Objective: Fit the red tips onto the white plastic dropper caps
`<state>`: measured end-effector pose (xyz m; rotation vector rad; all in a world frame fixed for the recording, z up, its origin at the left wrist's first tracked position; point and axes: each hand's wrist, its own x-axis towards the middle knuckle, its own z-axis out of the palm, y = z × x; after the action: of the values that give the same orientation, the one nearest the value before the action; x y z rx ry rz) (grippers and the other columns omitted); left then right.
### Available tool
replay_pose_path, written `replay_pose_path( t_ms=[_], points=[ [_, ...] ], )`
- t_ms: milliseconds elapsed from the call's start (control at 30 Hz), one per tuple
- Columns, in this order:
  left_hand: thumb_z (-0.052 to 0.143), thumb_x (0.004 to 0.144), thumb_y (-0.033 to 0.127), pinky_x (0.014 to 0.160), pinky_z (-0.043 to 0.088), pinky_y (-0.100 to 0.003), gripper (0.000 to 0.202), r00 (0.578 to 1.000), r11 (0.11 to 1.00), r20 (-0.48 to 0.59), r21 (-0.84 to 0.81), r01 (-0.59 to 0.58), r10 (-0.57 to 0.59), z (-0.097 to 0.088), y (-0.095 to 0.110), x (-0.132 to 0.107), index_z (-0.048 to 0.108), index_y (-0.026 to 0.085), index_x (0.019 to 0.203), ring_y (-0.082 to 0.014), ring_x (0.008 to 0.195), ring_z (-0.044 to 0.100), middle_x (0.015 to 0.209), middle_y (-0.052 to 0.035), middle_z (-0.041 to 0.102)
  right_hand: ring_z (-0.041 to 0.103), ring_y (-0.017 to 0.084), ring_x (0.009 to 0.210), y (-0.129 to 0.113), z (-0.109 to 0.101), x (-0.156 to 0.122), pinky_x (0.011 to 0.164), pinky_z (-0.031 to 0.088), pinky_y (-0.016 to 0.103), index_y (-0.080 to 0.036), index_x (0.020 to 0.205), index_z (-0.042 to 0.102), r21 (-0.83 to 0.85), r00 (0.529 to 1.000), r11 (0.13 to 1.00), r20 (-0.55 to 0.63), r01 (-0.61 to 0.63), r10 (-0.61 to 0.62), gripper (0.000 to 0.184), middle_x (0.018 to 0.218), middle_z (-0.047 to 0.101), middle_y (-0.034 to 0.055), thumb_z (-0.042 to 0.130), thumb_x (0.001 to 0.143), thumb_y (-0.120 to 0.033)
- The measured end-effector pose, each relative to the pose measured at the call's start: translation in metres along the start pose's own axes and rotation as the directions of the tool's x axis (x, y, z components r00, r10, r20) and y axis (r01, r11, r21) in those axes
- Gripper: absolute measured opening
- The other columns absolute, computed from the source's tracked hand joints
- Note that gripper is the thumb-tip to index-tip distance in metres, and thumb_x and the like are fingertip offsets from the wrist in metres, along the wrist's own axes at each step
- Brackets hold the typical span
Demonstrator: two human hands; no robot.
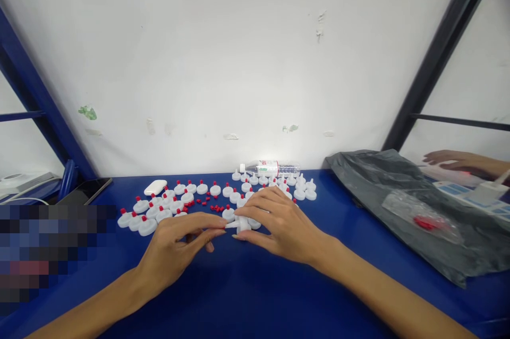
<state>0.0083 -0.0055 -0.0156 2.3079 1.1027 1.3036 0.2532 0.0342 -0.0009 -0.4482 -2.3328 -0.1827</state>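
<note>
My right hand (274, 222) is closed around a white plastic nozzle cap (243, 223), whose narrow spout points left. At the tip of that spout, my left hand (181, 240) pinches a small red tip cap, mostly hidden by the thumb and forefinger. Behind my hands stand many white nozzle caps; those on the left, such as this nozzle cap (147, 226), have red tips on. Bare-spouted ones, like this nozzle cap (311, 194), stand at the right. Loose red tip caps (215, 208) lie in the middle.
A clear labelled bottle (271, 169) lies along the wall. A white rounded case (155, 187) sits at back left, a phone-like dark device (85, 190) beyond it. Grey plastic sheeting (398, 206) bears a clear bag with red pieces (426, 222). Another person's hand (458, 158) shows at right.
</note>
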Motion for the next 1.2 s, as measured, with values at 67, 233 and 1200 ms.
replay_pose_path(
  t_ms=[67, 233, 1200],
  points=[
    [0.07, 0.088, 0.02, 0.048, 0.053, -0.014, 0.014, 1.0, 1.0, -0.01, -0.017, 0.001, -0.001, 0.0, 0.0, 0.0, 0.076, 0.028, 0.097, -0.0066, 0.051, 0.068, 0.09, 0.0043, 0.079, 0.064, 0.02, 0.095, 0.0, 0.002, -0.001, 0.089, 0.046, 0.036, -0.017, 0.114, 0.064, 0.013, 1.0, 1.0, 0.012, -0.002, 0.002, 0.03, 0.101, 0.072, 0.0059, 0.063, 0.094, -0.039],
    [0.07, 0.088, 0.021, 0.045, 0.053, -0.016, 0.012, 1.0, 0.998, -0.006, -0.062, 0.016, -0.016, 0.0, -0.001, -0.001, 0.077, 0.027, 0.095, -0.0078, 0.048, 0.067, 0.091, 0.0016, 0.079, 0.064, 0.019, 0.099, -0.003, 0.007, -0.003, 0.089, 0.05, 0.033, -0.017, 0.117, 0.062, 0.094, 0.998, 0.994, 0.044, -0.052, 0.048, 0.031, 0.107, 0.07, 0.0069, 0.061, 0.095, -0.039],
    [0.025, 0.103, 0.026, 0.055, 0.041, -0.024, 0.03, 0.941, 0.987, 0.336, 0.136, -0.09, 0.04, 0.002, 0.01, -0.016, 0.047, 0.023, 0.084, -0.0125, 0.05, 0.052, 0.063, 0.0036, 0.06, 0.068, 0.014, 0.104, -0.026, 0.025, -0.009, 0.095, 0.054, 0.027, -0.018, 0.12, 0.053, 0.167, 0.993, 0.982, -0.095, 0.082, -0.067, 0.024, 0.112, 0.072, 0.0086, 0.055, 0.099, -0.029]
  ],
)
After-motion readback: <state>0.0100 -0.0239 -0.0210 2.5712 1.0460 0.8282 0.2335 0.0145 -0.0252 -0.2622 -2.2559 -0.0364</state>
